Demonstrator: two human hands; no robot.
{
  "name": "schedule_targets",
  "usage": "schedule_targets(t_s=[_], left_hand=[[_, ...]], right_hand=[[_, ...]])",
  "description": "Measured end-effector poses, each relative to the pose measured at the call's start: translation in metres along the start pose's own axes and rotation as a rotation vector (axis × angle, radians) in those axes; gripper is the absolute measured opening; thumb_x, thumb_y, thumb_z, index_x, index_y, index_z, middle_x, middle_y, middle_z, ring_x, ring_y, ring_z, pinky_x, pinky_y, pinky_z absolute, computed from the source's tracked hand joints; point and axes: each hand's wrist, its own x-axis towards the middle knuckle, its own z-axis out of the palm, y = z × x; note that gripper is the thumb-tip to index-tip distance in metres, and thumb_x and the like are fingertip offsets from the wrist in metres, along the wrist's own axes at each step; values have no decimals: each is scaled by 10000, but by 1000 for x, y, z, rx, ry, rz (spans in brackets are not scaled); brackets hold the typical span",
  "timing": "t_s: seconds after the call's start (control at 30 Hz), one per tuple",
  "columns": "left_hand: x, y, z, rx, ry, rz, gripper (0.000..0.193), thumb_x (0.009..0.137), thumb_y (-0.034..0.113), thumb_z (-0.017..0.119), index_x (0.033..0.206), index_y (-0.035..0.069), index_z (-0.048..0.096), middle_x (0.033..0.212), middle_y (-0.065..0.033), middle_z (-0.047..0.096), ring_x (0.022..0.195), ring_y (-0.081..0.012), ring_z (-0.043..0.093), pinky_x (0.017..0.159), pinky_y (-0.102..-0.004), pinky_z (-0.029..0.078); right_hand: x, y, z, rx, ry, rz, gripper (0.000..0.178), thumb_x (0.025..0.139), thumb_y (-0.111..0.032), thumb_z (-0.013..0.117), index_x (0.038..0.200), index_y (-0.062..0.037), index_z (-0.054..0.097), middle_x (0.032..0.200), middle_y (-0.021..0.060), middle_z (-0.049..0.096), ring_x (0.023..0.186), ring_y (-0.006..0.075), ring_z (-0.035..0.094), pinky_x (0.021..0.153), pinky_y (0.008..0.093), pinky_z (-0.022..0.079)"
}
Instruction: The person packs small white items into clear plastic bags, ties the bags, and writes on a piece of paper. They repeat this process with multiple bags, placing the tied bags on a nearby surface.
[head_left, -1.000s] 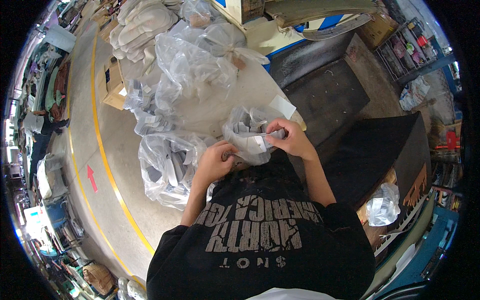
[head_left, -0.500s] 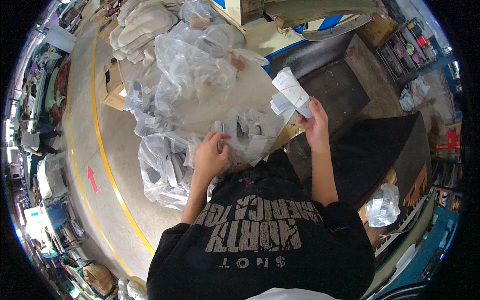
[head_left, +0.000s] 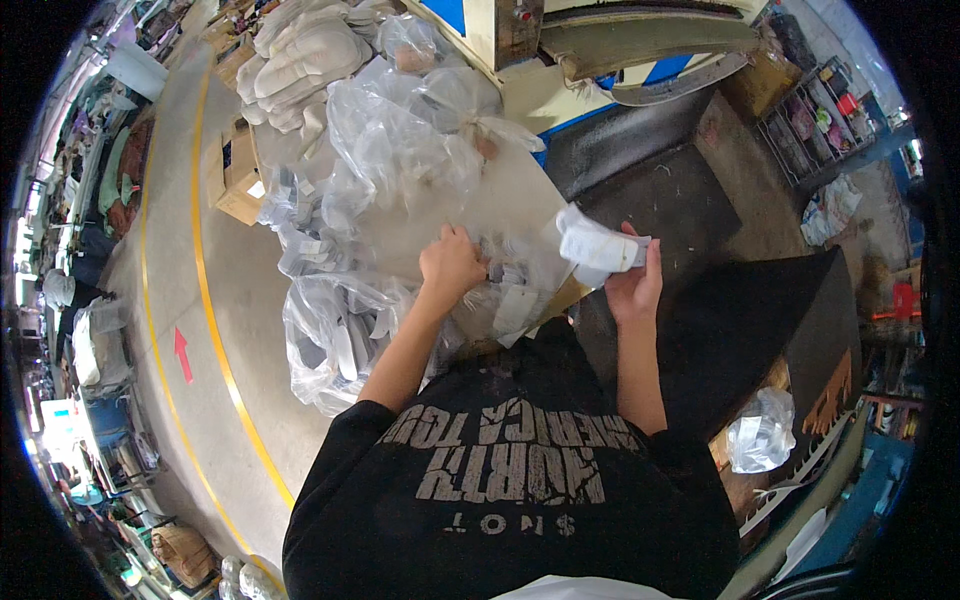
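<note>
My right hand (head_left: 636,288) grips a bundle of thin white and grey cut pieces (head_left: 600,248), held beyond the right edge of the table. The bundle is tilted, pointing left, and somewhat blurred. My left hand (head_left: 452,264) is closed, its fingers curled down at the far-left side of an opened clear plastic bag (head_left: 515,305). Grey pieces (head_left: 512,272) lie inside that bag. What the left fingers pinch is hidden by the hand. Left of my left forearm, another clear bag (head_left: 330,335) holds more grey and white curved pieces.
Clear plastic bags (head_left: 385,130) and stacked pale shaped pieces (head_left: 310,65) fill the table's far side. A cardboard box (head_left: 238,178) stands to the left. At the far right edge is a blue-and-cream machine (head_left: 515,40). A wrapped bundle (head_left: 762,430) lies low on the right.
My left hand has moved away from me and slightly right, curling its fingers. In my right hand the bundle has tipped from nearly upright toward level, and that hand has dropped a little.
</note>
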Motion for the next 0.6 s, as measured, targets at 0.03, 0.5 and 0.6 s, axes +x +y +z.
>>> schedule_targets(t_s=[0.03, 0.5, 0.6], left_hand=[[6, 2, 4, 2, 46, -6, 564, 862, 409, 752, 1229, 11, 592, 1267, -203, 630, 1038, -402, 711, 841, -509, 586], [1, -51, 3, -348, -71, -3, 686, 780, 415, 822, 1322, 42, 627, 1133, -222, 746, 1099, -366, 709, 919, -447, 561], [-8, -61, -12, -593, -99, 215, 694, 759, 456, 846, 1291, 45, 673, 1128, -208, 749, 1080, -357, 713, 925, -428, 553]], right_hand=[[1, 1, 0, -22, 63, -10, 519, 1045, -499, 571, 1305, -52, 604, 1170, 98, 674, 1058, 242, 652, 912, 435, 550], [-13, 16, 16, -1025, -636, 361, 531, 1035, -405, 563, 1397, -22, 630, 1323, 125, 652, 1269, 215, 569, 1085, 336, 408], [-13, 21, 23, -968, -553, 407, 589, 1027, -385, 572, 1496, -29, 553, 1502, 137, 555, 1414, 229, 458, 1177, 343, 307]])
